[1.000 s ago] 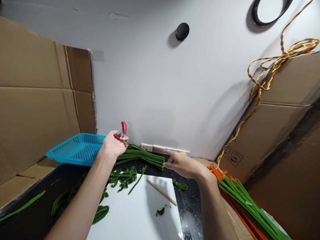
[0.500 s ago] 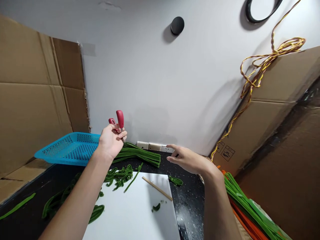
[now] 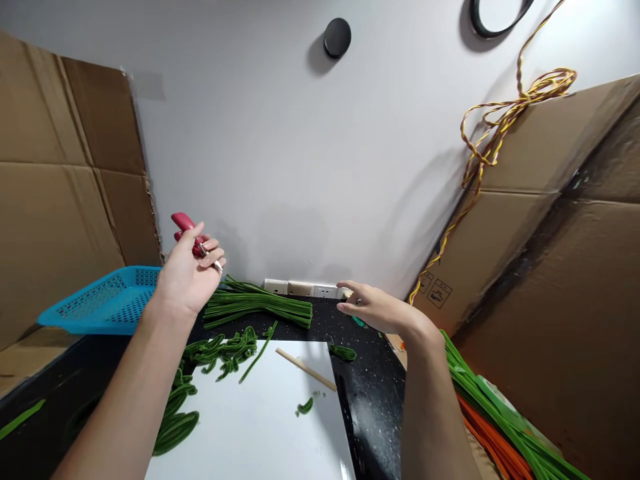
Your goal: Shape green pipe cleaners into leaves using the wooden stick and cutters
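My left hand (image 3: 186, 280) is closed around small red-handled pliers (image 3: 183, 221), raised above the back left of the dark counter. Their metal tip shows past my fingers. My right hand (image 3: 380, 310) is held over the back right of the counter, thumb and fingers apart and nothing in them. Between the hands lies a bundle of straight green pipe cleaners (image 3: 265, 308). Bent green pipe-cleaner loops (image 3: 227, 352) sit on the left of a white board (image 3: 260, 433), with a wooden stick (image 3: 306, 369) and a small curled green piece (image 3: 305, 406) further right.
A blue perforated basket (image 3: 95, 313) stands at the back left, by a cardboard panel (image 3: 45, 220). Power sockets (image 3: 300, 289) line the wall base. On the right, green and orange pipe cleaners (image 3: 495, 427) lie below a cardboard box (image 3: 565, 267) with a hanging yellow-brown twisted cord (image 3: 480, 160).
My left hand has moved left and turned, so the pliers' handles now tilt to the left. My right hand stays open, close to where it was. The camera view has shifted slightly.
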`<action>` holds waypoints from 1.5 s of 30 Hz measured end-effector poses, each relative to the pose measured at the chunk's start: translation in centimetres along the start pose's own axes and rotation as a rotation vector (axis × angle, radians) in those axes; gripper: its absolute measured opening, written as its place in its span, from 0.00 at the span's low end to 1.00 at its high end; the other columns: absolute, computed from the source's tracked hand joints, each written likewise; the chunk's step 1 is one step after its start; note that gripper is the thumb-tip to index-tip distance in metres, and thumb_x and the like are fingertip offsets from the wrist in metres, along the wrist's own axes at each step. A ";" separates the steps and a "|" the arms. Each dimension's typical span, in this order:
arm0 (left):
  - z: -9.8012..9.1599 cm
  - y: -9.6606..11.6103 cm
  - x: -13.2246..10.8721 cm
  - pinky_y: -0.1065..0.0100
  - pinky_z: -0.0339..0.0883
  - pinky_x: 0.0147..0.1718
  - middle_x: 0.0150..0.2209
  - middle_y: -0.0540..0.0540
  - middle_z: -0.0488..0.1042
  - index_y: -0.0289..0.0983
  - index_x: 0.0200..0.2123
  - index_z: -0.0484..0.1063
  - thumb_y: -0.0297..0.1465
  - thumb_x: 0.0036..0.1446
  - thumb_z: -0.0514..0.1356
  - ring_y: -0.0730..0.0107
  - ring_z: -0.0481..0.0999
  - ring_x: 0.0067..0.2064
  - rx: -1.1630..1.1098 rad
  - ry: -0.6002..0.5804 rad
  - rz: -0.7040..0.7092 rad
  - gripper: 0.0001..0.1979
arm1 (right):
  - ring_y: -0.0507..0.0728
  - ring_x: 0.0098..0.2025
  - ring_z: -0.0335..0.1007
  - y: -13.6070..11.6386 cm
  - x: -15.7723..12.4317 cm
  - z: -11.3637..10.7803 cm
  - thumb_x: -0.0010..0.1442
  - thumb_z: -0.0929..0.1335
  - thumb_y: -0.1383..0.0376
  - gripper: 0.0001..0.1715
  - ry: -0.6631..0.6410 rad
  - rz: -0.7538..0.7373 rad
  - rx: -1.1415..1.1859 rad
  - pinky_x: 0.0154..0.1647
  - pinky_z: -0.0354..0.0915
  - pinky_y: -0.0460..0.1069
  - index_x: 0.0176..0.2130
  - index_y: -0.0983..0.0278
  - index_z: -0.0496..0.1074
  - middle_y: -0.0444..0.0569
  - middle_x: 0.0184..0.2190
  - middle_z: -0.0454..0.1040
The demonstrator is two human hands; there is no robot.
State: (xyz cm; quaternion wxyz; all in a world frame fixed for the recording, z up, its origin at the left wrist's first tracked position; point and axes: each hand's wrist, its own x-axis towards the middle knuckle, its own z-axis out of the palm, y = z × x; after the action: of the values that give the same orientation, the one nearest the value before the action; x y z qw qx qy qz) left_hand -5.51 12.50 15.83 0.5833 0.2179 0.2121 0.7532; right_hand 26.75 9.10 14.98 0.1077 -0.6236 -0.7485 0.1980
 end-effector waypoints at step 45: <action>1.3 -0.4 -1.9 0.72 0.64 0.18 0.22 0.52 0.59 0.40 0.26 0.62 0.53 0.69 0.56 0.75 0.60 0.20 0.103 -0.479 -0.106 0.27 | 0.63 0.52 0.77 -0.4 0.2 -0.1 0.70 0.66 0.57 0.35 -0.023 -0.015 0.015 0.55 0.68 0.54 0.71 0.64 0.62 0.56 0.56 0.80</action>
State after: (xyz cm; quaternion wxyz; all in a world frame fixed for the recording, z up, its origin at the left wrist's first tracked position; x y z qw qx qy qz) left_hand -4.00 10.86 16.49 0.6437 0.4082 0.1172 0.6366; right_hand 26.38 9.26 15.23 0.1052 -0.6150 -0.7528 0.2097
